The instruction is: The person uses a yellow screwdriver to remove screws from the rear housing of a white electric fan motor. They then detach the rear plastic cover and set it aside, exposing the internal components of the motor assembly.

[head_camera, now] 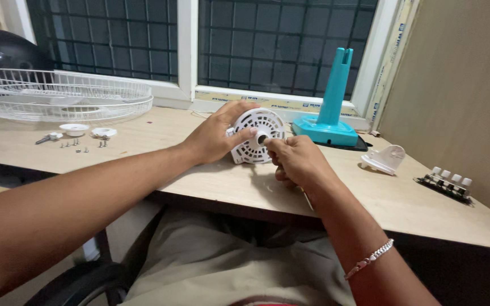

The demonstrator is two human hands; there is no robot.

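White motor cover (254, 136) (upright) in left hand (214, 136); teal stand (330, 102) behind.

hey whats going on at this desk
A person seated at a wooden table grips a round white vented fan housing with the left hand, standing it on edge. The right hand is at its centre hole. Around them lie a wire fan guard, small screws, a teal stand and a switch block.
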